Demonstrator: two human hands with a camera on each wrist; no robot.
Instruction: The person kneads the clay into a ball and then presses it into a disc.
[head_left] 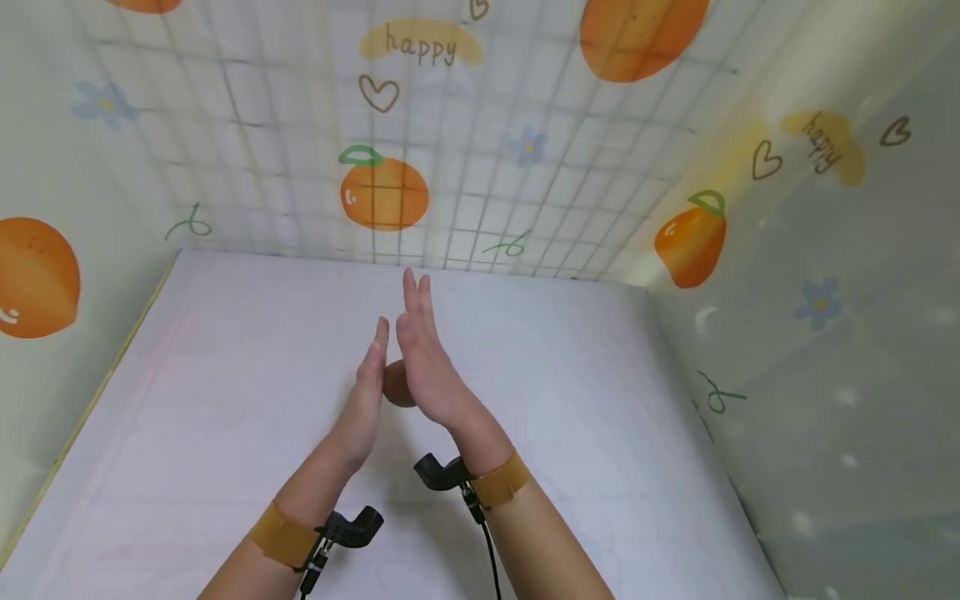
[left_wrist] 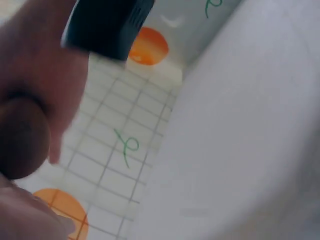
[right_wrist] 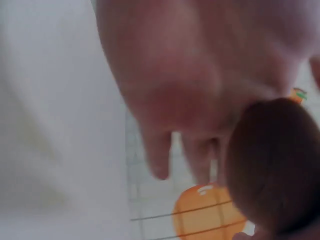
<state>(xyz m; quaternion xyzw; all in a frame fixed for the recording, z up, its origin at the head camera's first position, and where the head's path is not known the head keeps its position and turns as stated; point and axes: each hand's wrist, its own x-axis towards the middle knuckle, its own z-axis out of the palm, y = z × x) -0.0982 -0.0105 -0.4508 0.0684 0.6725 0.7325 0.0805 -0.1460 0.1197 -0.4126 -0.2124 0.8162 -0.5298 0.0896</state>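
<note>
A smooth brown egg-shaped ball point(head_left: 399, 385) sits between the two palms, above the table; its exact kind cannot be told. My left hand point(head_left: 363, 408) is on its left side with fingers straight and pointing away. Against its other side lies my right hand point(head_left: 431, 367), fingers extended, reaching a little farther forward. In the left wrist view the ball point(left_wrist: 22, 137) shows between the hands. Up close in the right wrist view, the ball point(right_wrist: 275, 165) is dark and rounded, beside the right palm point(right_wrist: 190, 75). Part of it is hidden by the hands.
Beneath the hands spreads a white table surface point(head_left: 225, 400). A curtain with oranges and grid lines point(head_left: 465, 167) hangs behind, and printed sheeting point(head_left: 840, 375) stands along the right. Each wrist wears a tan band with a small black camera point(head_left: 352, 529) and cable.
</note>
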